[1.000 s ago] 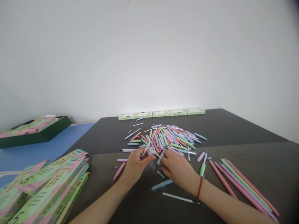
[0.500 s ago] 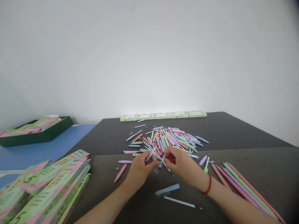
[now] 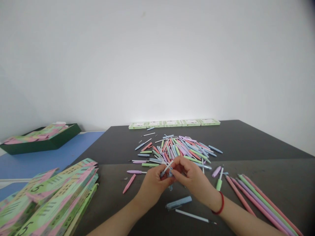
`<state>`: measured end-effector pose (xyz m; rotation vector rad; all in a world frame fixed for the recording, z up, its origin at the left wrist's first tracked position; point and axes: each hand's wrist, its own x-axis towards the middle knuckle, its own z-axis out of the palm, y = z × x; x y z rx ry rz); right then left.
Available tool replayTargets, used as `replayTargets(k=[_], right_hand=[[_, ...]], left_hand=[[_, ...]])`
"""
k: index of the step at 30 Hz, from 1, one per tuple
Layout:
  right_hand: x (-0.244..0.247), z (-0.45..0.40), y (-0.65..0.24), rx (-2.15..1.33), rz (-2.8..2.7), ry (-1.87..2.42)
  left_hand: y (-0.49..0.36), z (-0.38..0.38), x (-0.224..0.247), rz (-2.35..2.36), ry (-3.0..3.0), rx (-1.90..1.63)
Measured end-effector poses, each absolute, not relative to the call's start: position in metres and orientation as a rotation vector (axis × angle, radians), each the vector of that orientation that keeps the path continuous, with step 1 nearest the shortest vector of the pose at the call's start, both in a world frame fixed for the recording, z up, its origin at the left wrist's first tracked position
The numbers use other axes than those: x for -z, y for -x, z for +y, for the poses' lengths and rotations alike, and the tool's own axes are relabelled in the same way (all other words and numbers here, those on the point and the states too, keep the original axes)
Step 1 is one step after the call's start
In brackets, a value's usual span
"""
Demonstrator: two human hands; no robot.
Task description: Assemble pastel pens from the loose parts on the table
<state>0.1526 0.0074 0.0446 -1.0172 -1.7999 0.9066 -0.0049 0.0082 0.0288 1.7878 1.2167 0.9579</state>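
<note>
In the middle of the view, my left hand (image 3: 155, 179) is closed on blue pen parts (image 3: 170, 171), and a thin white-ended piece (image 3: 167, 167) sticks up from the same fingers. My right hand (image 3: 189, 177), with a red band at its wrist, pinches at the top of these parts, its fingertips against those of my left hand. What the right fingertips grip is too small to make out. Below the hands on the dark table lie a blue pen barrel (image 3: 179, 202) and a white refill (image 3: 193, 215).
Beyond my hands spreads a pile of pastel pens (image 3: 182, 147). Flat green boxes (image 3: 172, 123) line the back edge. Packets (image 3: 54, 196) lie at the near left, a green tray (image 3: 49, 144) at the far left, long pens (image 3: 265, 203) at the right.
My right hand has moved left and closed in against my left hand's fingers. The white refill that slanted down between the hands no longer shows there. The view has shifted slightly.
</note>
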Motion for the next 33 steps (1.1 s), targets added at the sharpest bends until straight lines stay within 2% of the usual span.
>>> replayTargets(k=[5,11,17,23,28,33], right_hand=[[-0.046,0.011,-0.159,-0.846,-1.863,1.123],[-0.031,0.014,-0.162,-0.619,-2.042,1.304],[-0.035,0.007,-0.16,-0.752,-1.871,1.06],[-0.034,0.007,-0.159,-0.654,-2.007,0.879],[-0.036,0.007,-0.163,-0.657,-1.929,1.008],[-0.031,0.006,-0.161,-0.816,-2.058,1.115]], left_hand=[[0.007,0.01,-0.026,1.242,-1.75,-0.943],[0.01,0.012,-0.027,1.274,-1.758,-0.914],[0.009,0.012,-0.025,1.281,-1.778,-0.918],[0.008,0.011,-0.021,1.329,-1.873,-0.92],[0.008,0.011,-0.024,1.304,-1.834,-0.929],[0.01,0.011,-0.028,1.327,-1.78,-0.995]])
